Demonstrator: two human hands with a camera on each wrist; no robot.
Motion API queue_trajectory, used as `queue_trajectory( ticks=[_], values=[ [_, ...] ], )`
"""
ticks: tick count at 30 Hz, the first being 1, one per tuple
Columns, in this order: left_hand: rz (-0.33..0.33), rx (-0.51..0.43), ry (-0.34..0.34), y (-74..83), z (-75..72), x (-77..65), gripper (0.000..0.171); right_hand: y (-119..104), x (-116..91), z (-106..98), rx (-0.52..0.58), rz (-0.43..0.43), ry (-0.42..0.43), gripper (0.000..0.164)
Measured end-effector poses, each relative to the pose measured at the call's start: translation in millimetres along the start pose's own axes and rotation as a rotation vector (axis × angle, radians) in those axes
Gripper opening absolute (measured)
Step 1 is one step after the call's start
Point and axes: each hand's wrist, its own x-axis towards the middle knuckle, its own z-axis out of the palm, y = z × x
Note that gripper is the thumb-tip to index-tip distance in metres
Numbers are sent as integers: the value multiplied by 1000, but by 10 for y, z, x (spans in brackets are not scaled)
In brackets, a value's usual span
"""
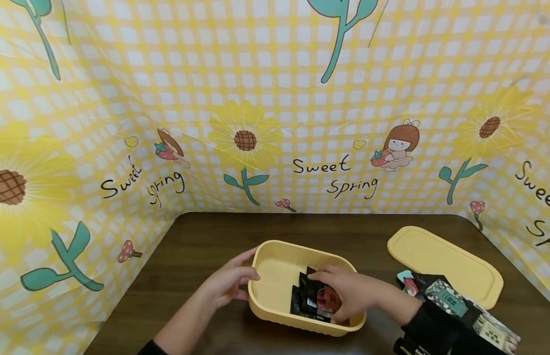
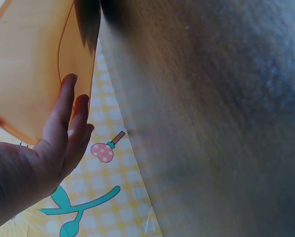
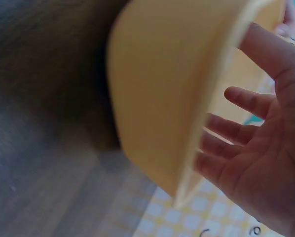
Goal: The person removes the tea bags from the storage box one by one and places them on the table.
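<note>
A pale yellow oblong box (image 1: 275, 268) sits on the table without its lid. My left hand (image 1: 230, 278) grips its left end, thumb over the rim and fingers against the outer wall; the left wrist view shows those fingers (image 2: 63, 106) along the wall. Inside the box, toward its right, several flat black packets (image 1: 307, 296) overlap, one with a red printed front. My right hand (image 1: 346, 291) reaches over the right rim onto them, fingers and thumb spread. In the right wrist view, the box wall (image 3: 162, 89) hides the packets and some fingertips.
The yellow lid (image 1: 448, 261) lies at the right of the dark wooden table (image 1: 213, 231). Several printed packets (image 1: 452, 301) are piled in front of it, partly overlapping it, beside my right sleeve. A yellow checked cloth (image 1: 275, 74) hangs behind and at the sides.
</note>
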Motion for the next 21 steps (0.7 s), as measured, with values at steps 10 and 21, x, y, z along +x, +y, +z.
queue_trajectory(
  ticks=[10, 21],
  values=[
    [0, -3, 10, -16, -12, 20, 91, 16, 72, 183, -139, -24, 9, 85],
    [-3, -2, 2, -27, -13, 27, 92, 36, 7, 51, -43, -8, 91, 85]
  ],
)
